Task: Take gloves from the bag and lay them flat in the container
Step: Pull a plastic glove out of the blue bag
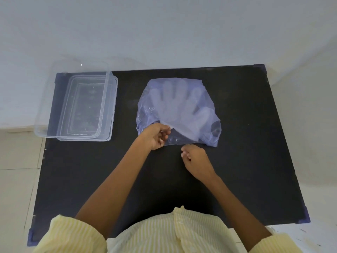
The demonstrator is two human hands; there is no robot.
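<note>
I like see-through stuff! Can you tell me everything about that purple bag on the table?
The bag is thin, see-through, pale purple plastic, crinkled and lying flat on the black table, right of the clear container. Whitish gloves show through it, fingers spread toward the far edge. Its open end faces the person. The left hand pinches that edge; the right hand sits just below it, curled.

On the black table [246, 161], a clear container [76, 105] sits at the far left corner, a translucent bag [182, 99] of gloves [180, 106] near the far edge.
</note>
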